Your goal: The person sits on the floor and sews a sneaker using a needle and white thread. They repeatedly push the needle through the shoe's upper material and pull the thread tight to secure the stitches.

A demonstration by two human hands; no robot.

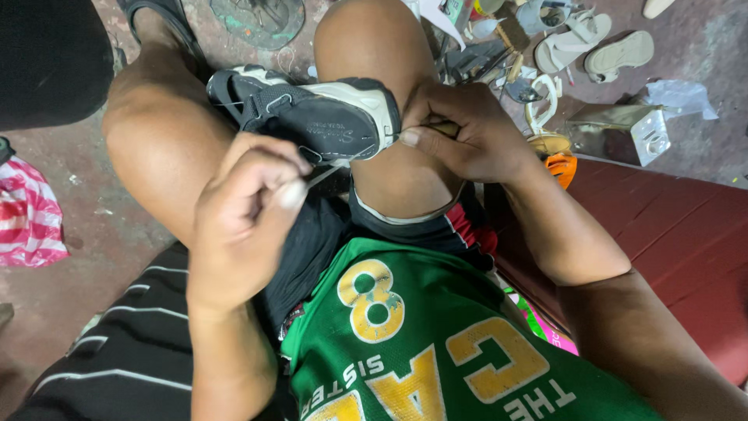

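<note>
I see my left hand (245,214) fisted around a pale thread (327,171), pulled taut from the black shoe (312,113) wedged between my knees, my right hand (460,129) pinching a tool at the white sole edge, 2 sandals (596,45) on the floor beyond

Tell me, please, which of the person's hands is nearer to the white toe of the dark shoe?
Right. The right hand presses against the white toe of the shoe; the left hand is below the shoe, pulling a thread away from it.
</note>
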